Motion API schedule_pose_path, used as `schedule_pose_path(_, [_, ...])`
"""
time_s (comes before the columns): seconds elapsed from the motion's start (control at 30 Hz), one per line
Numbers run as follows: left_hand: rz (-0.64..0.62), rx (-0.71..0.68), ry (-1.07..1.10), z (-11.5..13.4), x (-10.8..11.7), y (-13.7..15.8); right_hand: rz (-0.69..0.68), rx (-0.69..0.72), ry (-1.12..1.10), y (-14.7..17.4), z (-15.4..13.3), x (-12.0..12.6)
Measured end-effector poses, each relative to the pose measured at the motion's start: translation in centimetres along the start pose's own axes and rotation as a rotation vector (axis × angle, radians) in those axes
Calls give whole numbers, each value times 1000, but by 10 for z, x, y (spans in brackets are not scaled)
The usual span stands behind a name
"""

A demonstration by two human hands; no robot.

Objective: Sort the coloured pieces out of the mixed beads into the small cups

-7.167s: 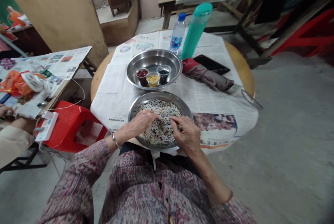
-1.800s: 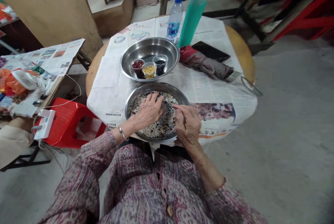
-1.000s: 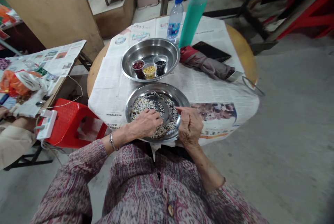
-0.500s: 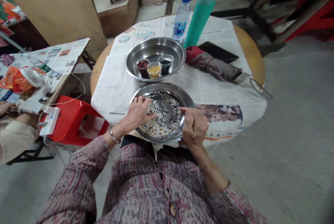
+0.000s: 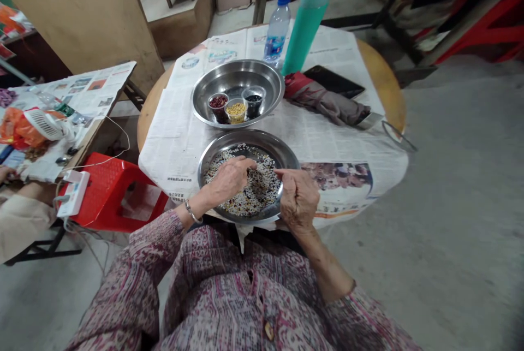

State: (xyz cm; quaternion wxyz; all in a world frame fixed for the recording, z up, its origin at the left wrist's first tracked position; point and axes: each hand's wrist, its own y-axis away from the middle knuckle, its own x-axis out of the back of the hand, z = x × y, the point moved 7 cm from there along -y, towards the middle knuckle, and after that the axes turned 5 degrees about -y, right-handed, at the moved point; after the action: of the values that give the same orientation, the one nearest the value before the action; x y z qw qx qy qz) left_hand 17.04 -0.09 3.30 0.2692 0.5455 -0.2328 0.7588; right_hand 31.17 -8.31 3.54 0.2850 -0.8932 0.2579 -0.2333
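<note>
A steel basin on the near side of the table holds a spread of white grains mixed with dark, yellow and red bits. My left hand reaches over the grains with its fingers bent together; its fingertips and whatever they pinch are hard to make out. At the basin's right rim is my right hand, fingers curled and the index finger pointing in over the grains; its palm is hidden. Behind stands a second basin with clear cups of red beans, yellow beans and black beans.
Newspaper covers the round table. Toward the back are a water bottle, a tall green bottle, a dark flat phone-like object and a folded umbrella. A red stool bears a power strip. Another person's sleeve shows at left.
My left hand has moved right over the basin, its spread fingers now drawn together. Grains now cover the formerly bare middle. My right hand stays at the rim; the view has shifted slightly.
</note>
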Motion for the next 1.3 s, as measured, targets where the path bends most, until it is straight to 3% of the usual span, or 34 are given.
schedule_pose_path(0.23, [-30,-42,-61,-21,12,29,2,1,-41,-1,-1,1])
schedule_pose_path(0.37, [29,-27,-84,-27,18,31,5,13,-42,-1,-2,0])
schedule_pose_path(0.5, [32,-33,-102,-10,14,18,2,36,-39,0,-2,0])
schedule_pose_path(0.67, [-82,-167,-133,24,-3,4,-14,19,-15,-1,-2,-1])
schedule_pose_path(0.77, [-149,-222,-119,30,-9,4,-25,26,-20,-1,-3,-1])
schedule_pose_path(0.97, [-84,-163,-50,7,6,23,-26,31,-20,-1,-4,-1])
schedule_pose_path(1.1, [-56,-200,-46,-3,10,37,-24,39,-14,-2,-5,-1])
schedule_pose_path(1.3, [34,-151,-95,-14,11,36,-35,27,-13,-1,-3,-1])
